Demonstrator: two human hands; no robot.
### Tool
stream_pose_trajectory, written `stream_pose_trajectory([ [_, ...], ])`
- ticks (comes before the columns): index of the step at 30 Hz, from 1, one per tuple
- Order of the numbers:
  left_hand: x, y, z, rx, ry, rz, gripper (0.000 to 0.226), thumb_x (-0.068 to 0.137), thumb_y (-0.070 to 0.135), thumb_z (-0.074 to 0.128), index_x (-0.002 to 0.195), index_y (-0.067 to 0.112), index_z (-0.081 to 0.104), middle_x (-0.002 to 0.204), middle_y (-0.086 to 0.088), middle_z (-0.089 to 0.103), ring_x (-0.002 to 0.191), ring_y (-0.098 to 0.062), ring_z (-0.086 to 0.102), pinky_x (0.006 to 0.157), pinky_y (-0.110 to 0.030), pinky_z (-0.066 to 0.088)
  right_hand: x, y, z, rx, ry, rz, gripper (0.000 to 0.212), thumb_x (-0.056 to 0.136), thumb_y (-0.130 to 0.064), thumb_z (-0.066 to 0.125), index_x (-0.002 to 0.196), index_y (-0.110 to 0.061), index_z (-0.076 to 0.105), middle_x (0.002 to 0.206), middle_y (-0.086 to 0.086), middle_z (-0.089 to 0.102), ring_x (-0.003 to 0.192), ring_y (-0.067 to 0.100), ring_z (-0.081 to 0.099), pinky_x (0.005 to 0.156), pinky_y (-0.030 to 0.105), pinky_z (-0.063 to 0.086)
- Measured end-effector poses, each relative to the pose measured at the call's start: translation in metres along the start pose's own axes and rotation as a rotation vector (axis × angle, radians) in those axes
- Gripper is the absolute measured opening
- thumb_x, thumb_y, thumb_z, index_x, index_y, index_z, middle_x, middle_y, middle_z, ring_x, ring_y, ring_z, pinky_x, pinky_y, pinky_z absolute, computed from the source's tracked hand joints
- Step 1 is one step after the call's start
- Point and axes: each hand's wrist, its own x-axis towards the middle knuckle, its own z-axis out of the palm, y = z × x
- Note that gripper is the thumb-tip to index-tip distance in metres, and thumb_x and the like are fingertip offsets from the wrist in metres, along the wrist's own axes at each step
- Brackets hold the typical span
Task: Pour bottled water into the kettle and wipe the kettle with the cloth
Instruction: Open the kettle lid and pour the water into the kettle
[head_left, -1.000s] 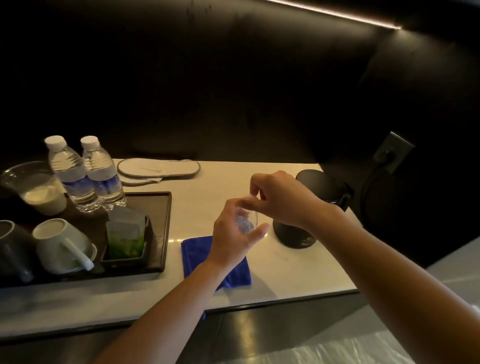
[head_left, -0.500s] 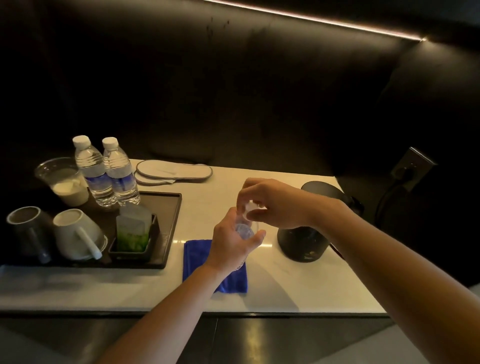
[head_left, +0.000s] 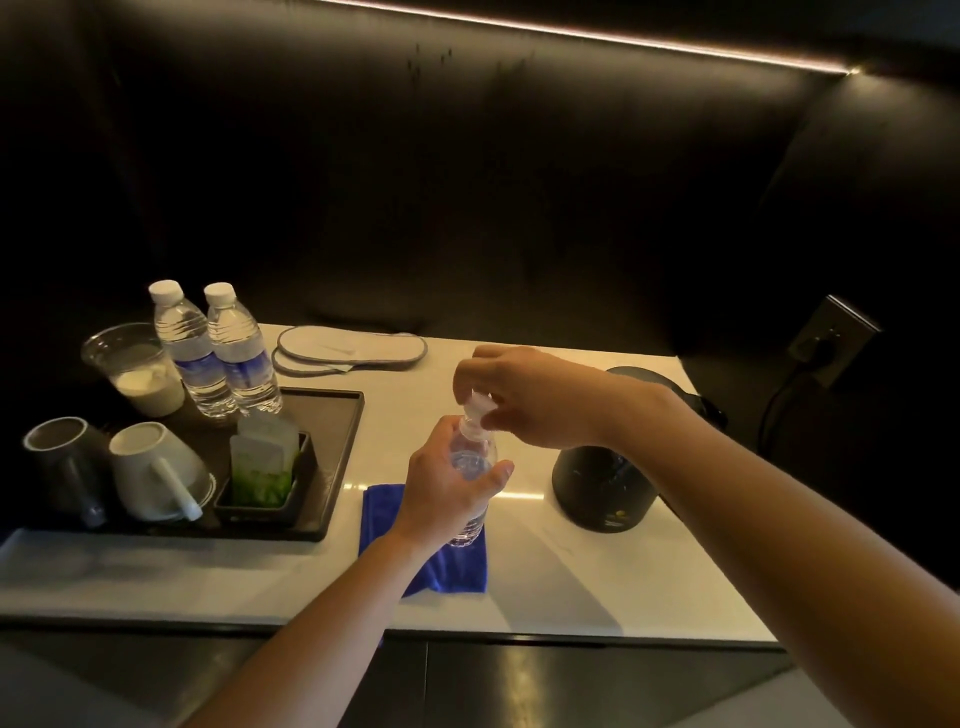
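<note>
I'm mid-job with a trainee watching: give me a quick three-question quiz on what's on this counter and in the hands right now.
1. True or false: the kettle stands to the right of the blue cloth.
2. How many capped water bottles stand at the back of the tray?
3. Which hand pinches the cap of the held bottle: A) left hand, B) right hand?

Key: 1 true; 2 two; 3 B.
</note>
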Motion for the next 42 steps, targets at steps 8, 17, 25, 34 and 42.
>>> stream_pose_trajectory([
  [8,0.0,-0.003,-0.007,0.006,-0.004,0.025,0.041,0.077,0.035,0.085,0.107,0.024,0.06,0.094,0.012,0.07,0.092,-0.008,0.069,0.079,-0.012,0.052,-0.045,0.024,0.078,0.505,0.583,0.459,0.02,0.091,-0.017,0.073,0.101,-0.023,0.057,0.089,-0.007,0.064,0.075,0.007,0.066,0.061,0.023,0.056],
  [17,-0.002,0.009,-0.015,-0.001,-0.011,0.001,0.046,0.07,0.047,0.079,0.107,0.026,0.06,0.097,0.014,0.07,0.092,-0.012,0.069,0.079,-0.017,0.054,-0.024,0.06,0.218,0.329,0.321,0.738,0.005,0.096,-0.021,0.064,0.1,-0.019,0.062,0.093,-0.004,0.057,0.084,0.014,0.055,0.064,0.023,0.038],
  [25,0.0,0.005,-0.011,0.025,-0.005,-0.004,0.04,0.078,0.021,0.088,0.107,0.022,0.061,0.096,0.012,0.07,0.093,-0.012,0.069,0.079,-0.016,0.054,-0.028,0.057,0.228,0.36,0.307,0.722,0.011,0.1,-0.03,0.061,0.109,-0.024,0.06,0.104,-0.002,0.063,0.086,0.011,0.05,0.063,0.019,0.035],
  [34,0.004,-0.003,-0.007,0.058,0.028,-0.007,0.04,0.078,0.01,0.086,0.11,0.011,0.063,0.1,-0.003,0.072,0.094,-0.008,0.07,0.078,-0.012,0.052,-0.157,0.075,0.081,0.219,1.109,0.425,0.011,0.101,-0.034,0.054,0.091,-0.032,0.058,0.08,-0.013,0.055,0.072,0.013,0.056,0.059,0.029,0.043],
  [42,0.0,-0.001,-0.001,-0.018,0.046,-0.019,0.05,0.071,0.026,0.083,0.115,0.009,0.064,0.107,-0.006,0.073,0.101,-0.02,0.07,0.086,-0.031,0.053,-0.18,0.206,0.091,1.054,0.794,0.971,0.056,0.105,-0.056,0.032,0.101,-0.015,0.069,0.095,0.001,0.076,0.103,0.025,0.067,0.093,0.041,0.046],
])
